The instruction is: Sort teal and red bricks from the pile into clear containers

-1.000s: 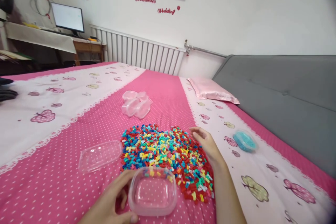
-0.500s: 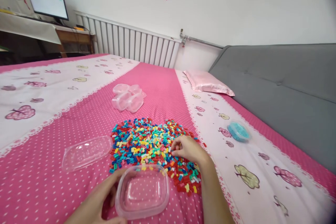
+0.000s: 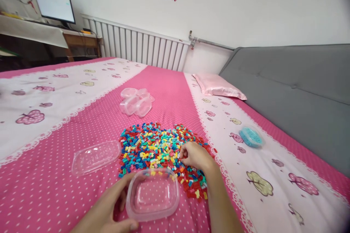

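Note:
A clear plastic container [image 3: 153,194] with nothing in it stands on the pink bedspread. My left hand [image 3: 112,204] grips its left side, thumb by the front corner and fingers at the back rim. Beyond it spreads a pile of small toy building bricks [image 3: 147,149] in red, blue, yellow, teal and white. Over the pile's right part, my right hand [image 3: 195,156] is closed in a pinch, fingertips low among the bricks. A whitish bit shows at those fingertips, too small to make out for certain.
A clear lid [image 3: 97,157] lies left of the pile. Several clear containers [image 3: 136,102] are heaped behind it. At the right sits a closed container of blue pieces [image 3: 251,136]. Farther back are a pink pillow [image 3: 218,86] and a grey headboard [image 3: 295,98].
My right hand's fingers have drawn closer together at the bricks. The whole view has shifted slightly; my left hand keeps its hold on the container.

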